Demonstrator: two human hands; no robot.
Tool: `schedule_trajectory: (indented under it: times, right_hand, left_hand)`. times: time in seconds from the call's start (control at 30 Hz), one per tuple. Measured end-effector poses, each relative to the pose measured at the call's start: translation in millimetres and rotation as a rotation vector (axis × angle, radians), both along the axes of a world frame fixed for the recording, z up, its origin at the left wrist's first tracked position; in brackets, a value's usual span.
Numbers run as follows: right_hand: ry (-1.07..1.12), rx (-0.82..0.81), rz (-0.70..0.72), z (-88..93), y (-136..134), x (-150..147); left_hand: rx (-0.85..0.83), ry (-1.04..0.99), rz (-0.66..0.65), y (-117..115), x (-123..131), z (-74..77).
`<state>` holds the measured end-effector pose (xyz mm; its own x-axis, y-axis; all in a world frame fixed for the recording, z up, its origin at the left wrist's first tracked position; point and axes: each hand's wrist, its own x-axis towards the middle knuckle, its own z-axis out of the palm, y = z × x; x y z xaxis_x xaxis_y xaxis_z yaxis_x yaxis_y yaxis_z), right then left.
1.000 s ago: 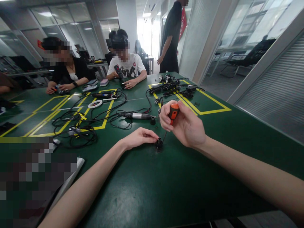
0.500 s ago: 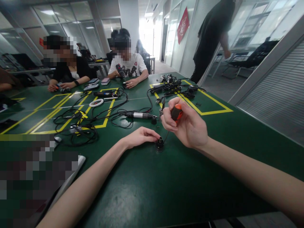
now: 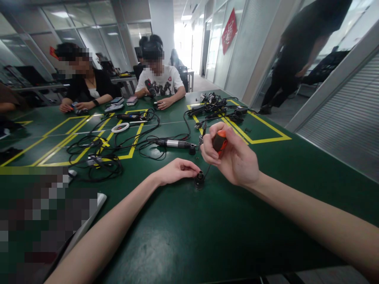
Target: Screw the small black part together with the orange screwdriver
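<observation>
My right hand (image 3: 238,159) is closed around the orange and black handle of a screwdriver (image 3: 220,142). Its thin shaft slants down toward a small black round part (image 3: 199,181) standing on the green table (image 3: 189,232). I cannot tell whether the tip touches that part. With thumb and fingers pinched together, my left hand (image 3: 176,172) steadies the black part from its left side. Just behind it lie a smaller black round piece (image 3: 192,150) and tiny bits resembling screws (image 3: 197,158).
A black and silver corded tool (image 3: 174,144) lies beyond my hands. Tangled black cables (image 3: 211,108) sit at the back right, more cables (image 3: 103,167) at the left. A white ring (image 3: 120,127) rests farther back. Two co-workers (image 3: 161,81) sit opposite; another person (image 3: 304,51) walks at the right.
The screwdriver handle has turned slightly in my right hand. My left hand stays at the black part. The walking person has moved farther right.
</observation>
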<state>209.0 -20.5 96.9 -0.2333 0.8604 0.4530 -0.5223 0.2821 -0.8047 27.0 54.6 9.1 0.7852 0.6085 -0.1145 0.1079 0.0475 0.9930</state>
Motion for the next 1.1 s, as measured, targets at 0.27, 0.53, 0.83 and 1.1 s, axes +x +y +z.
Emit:
schedule_trajectory:
  times: [0.27,0.53,0.83,1.1]
  right_hand:
    - [0.004,-0.038,-0.019,1.7,0.3,-1.9]
    - [0.018,-0.037,-0.029,0.6,0.0,-1.2]
    - [0.004,-0.015,-0.053,-0.7,1.2,-1.5]
    - [-0.020,-0.063,-0.067,3.3,0.3,-2.0]
  left_hand:
    - [0.011,0.005,-0.021,0.1,-0.2,1.7]
    - [0.015,0.021,-0.020,-0.2,-1.2,2.2]
    - [0.044,0.010,0.002,-1.1,1.7,-0.1]
    - [0.066,0.025,-0.049,-0.2,0.0,3.1]
